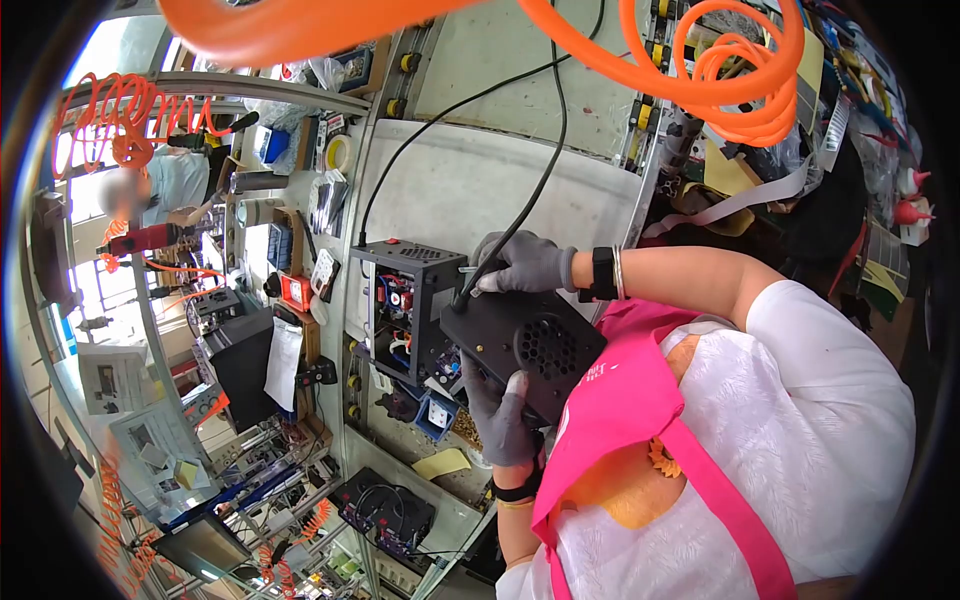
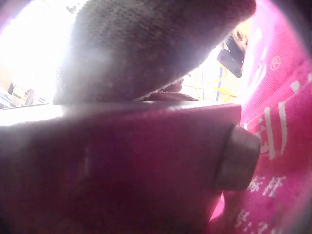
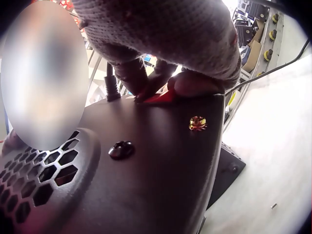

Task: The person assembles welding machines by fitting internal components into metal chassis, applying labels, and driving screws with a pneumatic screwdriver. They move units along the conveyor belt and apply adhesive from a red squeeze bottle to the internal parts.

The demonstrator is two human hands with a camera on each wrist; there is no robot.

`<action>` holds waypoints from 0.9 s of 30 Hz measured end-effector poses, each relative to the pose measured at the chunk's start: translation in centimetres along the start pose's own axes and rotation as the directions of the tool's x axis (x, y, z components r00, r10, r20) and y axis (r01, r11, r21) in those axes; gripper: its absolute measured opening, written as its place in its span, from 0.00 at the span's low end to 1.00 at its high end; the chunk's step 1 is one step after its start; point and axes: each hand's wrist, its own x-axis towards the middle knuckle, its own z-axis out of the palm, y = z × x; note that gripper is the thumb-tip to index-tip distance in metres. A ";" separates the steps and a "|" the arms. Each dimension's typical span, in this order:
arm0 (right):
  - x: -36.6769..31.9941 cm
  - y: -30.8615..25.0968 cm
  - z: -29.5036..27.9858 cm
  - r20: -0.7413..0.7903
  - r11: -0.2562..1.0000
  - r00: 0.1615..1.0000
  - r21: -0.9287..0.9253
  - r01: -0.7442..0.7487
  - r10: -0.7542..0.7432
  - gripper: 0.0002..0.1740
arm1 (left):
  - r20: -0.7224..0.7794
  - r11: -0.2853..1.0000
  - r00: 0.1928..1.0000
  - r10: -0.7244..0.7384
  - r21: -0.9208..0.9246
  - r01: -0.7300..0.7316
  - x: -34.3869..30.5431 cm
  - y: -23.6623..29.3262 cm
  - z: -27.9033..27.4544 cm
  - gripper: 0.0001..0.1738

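Observation:
A black metal case [image 1: 515,335] with a honeycomb vent is held tilted against the pink apron. My left hand [image 1: 500,420] grips its lower side, thumb over the edge; in the left wrist view the gloved thumb [image 2: 141,44] lies over a case edge near a round foot [image 2: 239,158]. At the upper end, my right hand [image 1: 530,265] has its fingers curled beside the black cable [image 1: 515,225]. In the right wrist view, those fingers pinch a small red part [image 3: 163,97] at the case edge. A gold screw [image 3: 197,123] and a black one [image 3: 121,149] show on the panel.
An open-sided unit [image 1: 405,300] with exposed wiring stands close left of the case. Below it are a blue bin [image 1: 436,415] and loose brass-coloured parts [image 1: 467,428]. An orange coiled hose [image 1: 740,90] hangs overhead. Roller tracks border the white worktop [image 1: 470,160].

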 end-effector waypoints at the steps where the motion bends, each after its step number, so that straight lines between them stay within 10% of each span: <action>1: -0.2 -0.5 0.0 -0.005 1.000 1.000 -0.029 0.002 -0.002 0.16 | 0.002 1.000 1.000 -0.004 0.000 0.004 0.0 0.1 0.0 0.44; 14: -2.2 -4.5 -0.9 -0.061 0.516 0.977 -0.855 0.056 -0.207 0.19 | 0.001 0.999 1.000 -0.022 0.047 0.022 0.2 0.0 0.0 0.42; 24: -6.0 -6.8 -7.7 -0.103 0.856 0.918 -0.414 0.310 -0.383 0.15 | 0.266 0.989 0.953 -0.145 0.046 0.138 5.2 -0.9 2.3 0.45; 27: -4.5 -9.1 -7.8 -0.093 0.970 0.977 -0.168 0.175 -0.193 0.16 | 0.289 0.971 0.929 -0.232 0.008 0.240 7.2 -2.1 3.3 0.48</action>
